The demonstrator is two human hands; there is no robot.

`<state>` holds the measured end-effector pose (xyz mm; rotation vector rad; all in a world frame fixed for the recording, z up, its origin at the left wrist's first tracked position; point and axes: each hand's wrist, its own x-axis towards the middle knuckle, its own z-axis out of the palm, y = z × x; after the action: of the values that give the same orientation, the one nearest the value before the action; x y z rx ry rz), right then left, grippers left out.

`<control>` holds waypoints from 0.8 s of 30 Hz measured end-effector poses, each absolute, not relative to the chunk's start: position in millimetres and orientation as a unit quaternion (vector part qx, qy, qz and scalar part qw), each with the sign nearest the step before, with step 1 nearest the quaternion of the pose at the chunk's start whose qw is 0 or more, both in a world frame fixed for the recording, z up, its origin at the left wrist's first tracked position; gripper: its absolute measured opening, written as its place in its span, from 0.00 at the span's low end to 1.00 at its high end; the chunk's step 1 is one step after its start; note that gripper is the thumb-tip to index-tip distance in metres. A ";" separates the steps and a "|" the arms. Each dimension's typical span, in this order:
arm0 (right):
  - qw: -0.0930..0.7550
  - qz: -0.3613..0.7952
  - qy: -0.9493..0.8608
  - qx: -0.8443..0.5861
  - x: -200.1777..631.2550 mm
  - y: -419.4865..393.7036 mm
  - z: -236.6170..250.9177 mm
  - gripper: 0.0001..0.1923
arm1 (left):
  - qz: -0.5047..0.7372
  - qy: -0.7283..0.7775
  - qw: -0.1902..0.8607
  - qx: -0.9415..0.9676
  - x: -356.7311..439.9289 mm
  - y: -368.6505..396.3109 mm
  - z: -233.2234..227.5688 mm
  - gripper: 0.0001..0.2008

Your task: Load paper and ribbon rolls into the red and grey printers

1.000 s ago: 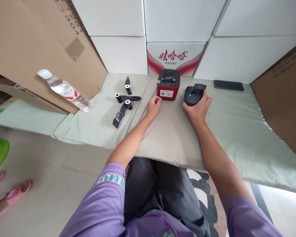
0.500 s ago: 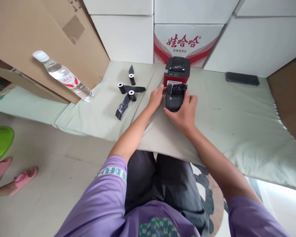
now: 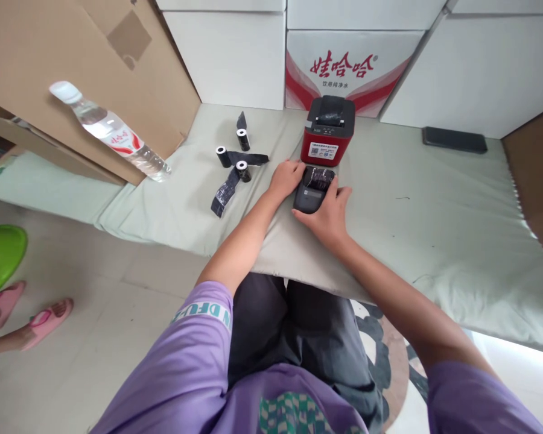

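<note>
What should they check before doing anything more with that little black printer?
1. Both hands on the small black printer: ok. The left hand touches its left side, the right hand wraps its near end.
2. Printer resting flat on the padded mat: ok.
3. Room from the red printer: not ok, it sits right behind, almost touching.
4. Spare rolls within easy reach: ok, they lie just left of the left hand.
5. Printer lid closed: cannot tell, something dark and crinkly covers the top.
6. Water bottle out of the way: ok, it leans far off to the left.
</note>
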<state>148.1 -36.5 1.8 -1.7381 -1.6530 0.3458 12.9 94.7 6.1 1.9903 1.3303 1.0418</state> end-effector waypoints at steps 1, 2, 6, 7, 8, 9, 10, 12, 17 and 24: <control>0.349 0.137 -0.638 -0.672 148.0 -37.5 2.6 0.71 | 0.378 0.499 0.264 0.734 12.2 93.8 7.2 0.24; 0.348 0.140 -0.639 -0.672 148.0 -38.6 3.7 0.72 | 0.369 0.509 0.264 0.731 11.0 93.0 8.4 0.24; 0.345 0.149 -0.644 -0.666 148.1 -42.0 8.2 0.74 | 0.353 0.515 0.243 0.742 4.4 91.4 12.7 0.22; 0.341 0.150 -0.646 -0.666 148.5 -42.3 9.0 0.74 | 0.358 0.506 0.231 0.750 3.1 91.1 13.4 0.21; 0.336 0.149 -0.648 -0.667 149.2 -42.4 9.7 0.75 | 0.362 0.495 0.220 0.758 2.1 90.5 13.9 0.20; 0.330 0.148 -0.650 -0.669 150.1 -42.3 10.2 0.75 | 0.361 0.485 0.211 0.768 1.7 89.6 14.1 0.20; 0.324 0.144 -0.652 -0.670 151.2 -42.0 10.5 0.75 | 0.357 0.478 0.204 0.776 1.7 88.2 14.0 0.21; 0.317 0.134 -0.659 -0.669 153.8 -41.2 10.8 0.74 | 0.343 0.474 0.198 0.787 2.7 84.0 12.6 0.23; 0.317 0.112 -0.674 -0.658 156.9 -41.6 11.1 0.73 | 0.348 0.498 0.204 0.767 4.2 70.9 3.4 0.26; 0.292 0.111 -0.680 -0.664 156.2 -48.6 21.0 0.70 | 0.349 0.528 0.224 0.741 2.5 71.5 -3.2 0.26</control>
<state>156.2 -48.6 21.0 -1.7686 -1.8122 0.2967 2.5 71.5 -3.2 2.0458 1.4560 0.9622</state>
